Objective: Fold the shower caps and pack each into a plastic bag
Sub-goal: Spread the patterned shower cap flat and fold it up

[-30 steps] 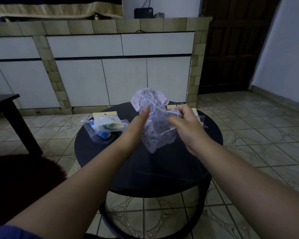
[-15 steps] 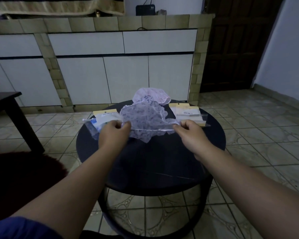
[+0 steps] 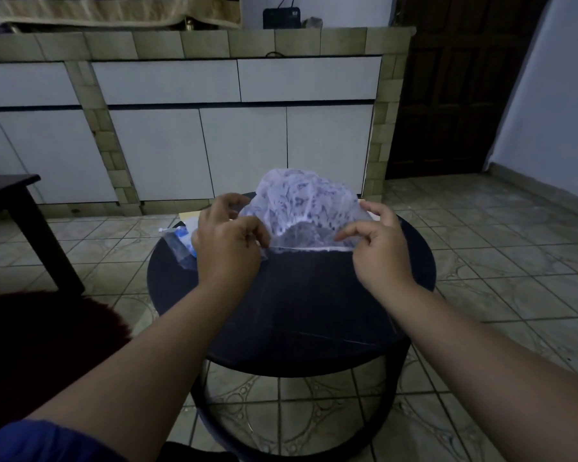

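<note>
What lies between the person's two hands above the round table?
In the head view, the shower cap is stretched between the left hand and the right hand, its elastic rim pinched at both ends above the round table.

both arms out; l hand (image 3: pixel 229 241) & r hand (image 3: pixel 377 243) pinching.

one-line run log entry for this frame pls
step: stretching open | left hand: pinches rim | right hand: pinches rim | object: translucent patterned shower cap, held above round black table | packed bag: table's left
</note>
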